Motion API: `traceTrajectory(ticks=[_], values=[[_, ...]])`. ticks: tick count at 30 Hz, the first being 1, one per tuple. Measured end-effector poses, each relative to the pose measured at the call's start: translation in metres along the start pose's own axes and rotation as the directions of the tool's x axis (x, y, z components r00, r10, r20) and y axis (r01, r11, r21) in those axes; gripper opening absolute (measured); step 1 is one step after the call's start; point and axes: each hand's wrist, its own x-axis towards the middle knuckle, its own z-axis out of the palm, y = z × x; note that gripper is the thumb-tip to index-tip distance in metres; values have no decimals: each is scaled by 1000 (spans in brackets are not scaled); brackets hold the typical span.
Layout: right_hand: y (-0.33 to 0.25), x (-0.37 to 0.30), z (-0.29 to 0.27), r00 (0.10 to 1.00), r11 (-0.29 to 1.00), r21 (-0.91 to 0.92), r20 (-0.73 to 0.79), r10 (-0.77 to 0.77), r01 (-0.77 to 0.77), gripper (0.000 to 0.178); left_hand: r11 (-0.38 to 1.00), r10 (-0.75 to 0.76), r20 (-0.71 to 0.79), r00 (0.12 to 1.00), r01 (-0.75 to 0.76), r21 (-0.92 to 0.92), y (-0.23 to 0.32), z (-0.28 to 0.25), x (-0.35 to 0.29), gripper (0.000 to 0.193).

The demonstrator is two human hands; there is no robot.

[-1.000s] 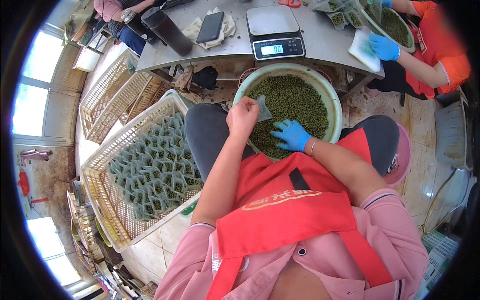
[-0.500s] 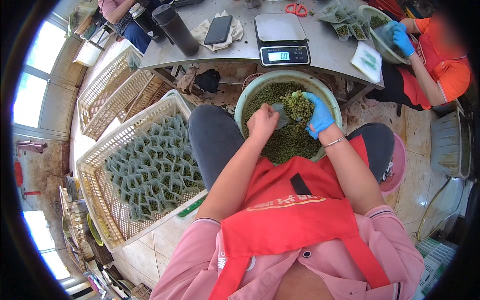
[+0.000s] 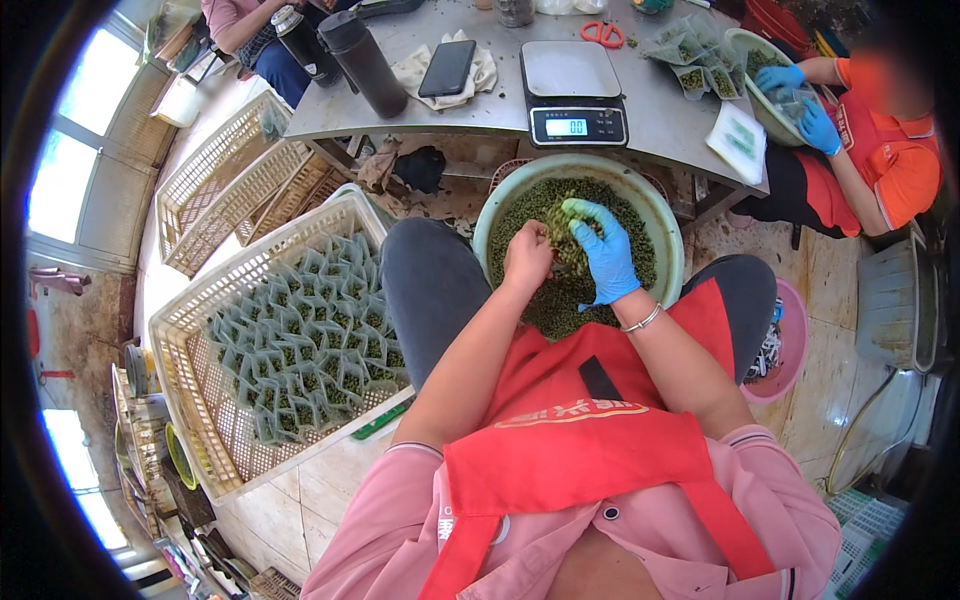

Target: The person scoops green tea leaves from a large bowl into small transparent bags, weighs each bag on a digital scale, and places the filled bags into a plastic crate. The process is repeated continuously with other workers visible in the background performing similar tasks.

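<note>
A pale green basin between my knees holds a mass of small green peppercorns. Bare and closed, my left hand pinches a small clear bag above it; most of the bag is hidden by my other hand. My right hand, in a blue glove, is cupped sideways against the bag's mouth. Peppercorns lie along its thumb and fingers, in the gap between both hands. To my left, a cream plastic crate contains many upright clear bags filled with the same peppercorns.
Ahead stands a metal table with a digital scale, a phone, a black flask and red scissors. A co-worker with blue gloves works over another basin at right. A pink basin sits beside my right knee.
My right hand has turned from holding a palmful of peppercorns upward to tipping inward, nearer my left hand. Fewer peppercorns show in it. The co-worker's hands have shifted over their basin.
</note>
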Motion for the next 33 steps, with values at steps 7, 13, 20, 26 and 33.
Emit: traceTrajectory(ticks=[7,13,20,26,33], values=[[32,7,-26,979,983,-101,118,167,-155,58,999,13,5,1000,-13,-34,-5,3,4,17],[0,17,-31,645,673,-193,192,740,-714,61,992,57,-13,998,-55,116,-7,2,1,20],[49,25,-33,886,565,-754,-47,461,-334,44,904,232,-34,972,-203,377,-3,10,-9,26],[-11,24,-24,676,654,-286,28,736,-700,70,950,174,-132,976,-131,284,-12,2,-1,29],[-7,11,-43,957,761,-647,249,148,51,44,967,195,-137,971,-167,191,-18,8,6,31]])
